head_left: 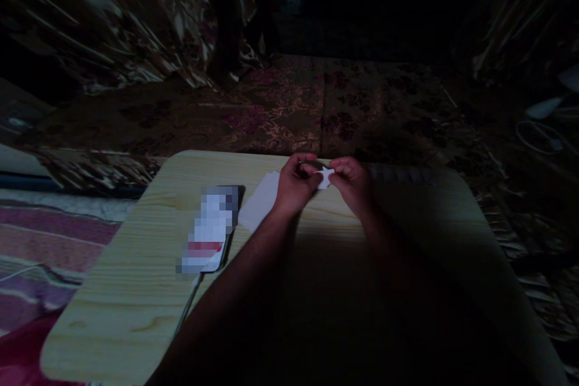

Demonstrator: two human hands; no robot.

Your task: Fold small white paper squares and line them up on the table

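Observation:
My left hand [296,184] and my right hand [353,184] meet over the far part of a light wooden table [136,289]. Both pinch a small white piece of paper [324,178] between their fingertips, fingers curled. A white paper sheet [260,202] lies flat on the table just left of my left hand, partly under it.
A phone [212,229] with a lit screen lies left of the sheet, a cable running from its near end toward the table's front edge. Patterned fabric covers the floor beyond the table. A striped cloth lies at the left. White objects sit at the far right.

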